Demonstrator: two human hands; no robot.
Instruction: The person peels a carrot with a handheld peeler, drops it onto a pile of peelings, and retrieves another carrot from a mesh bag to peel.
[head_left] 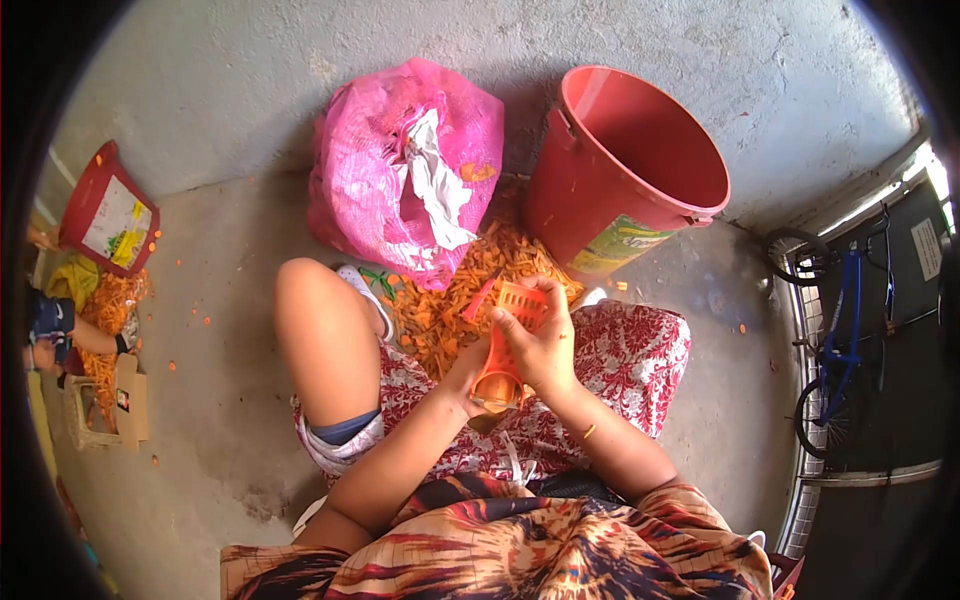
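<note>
Close in front of my body, my left hand point(467, 376) is closed around the lower left side of an orange plastic piece with a slotted face point(522, 302) and a rounded, hollow-looking lower end. My right hand point(543, 345) grips the same piece from the right, thumb lying across its front. I cannot tell what kind of tool it is. A narrow red part point(479, 299) sticks out at its upper left. Below both hands, a heap of orange carrot-like strips point(425, 325) spreads over the floor between my legs. One small strip point(589, 432) clings to my right forearm.
A pink mesh bag point(365, 150) with white paper point(437, 190) on it stands against the wall, beside a tall red bucket point(555, 190). At far left are another person's arm point(95, 338), a tilted red container point(88, 190) and a cardboard box point(130, 405). A blue bicycle point(845, 335) stands at right.
</note>
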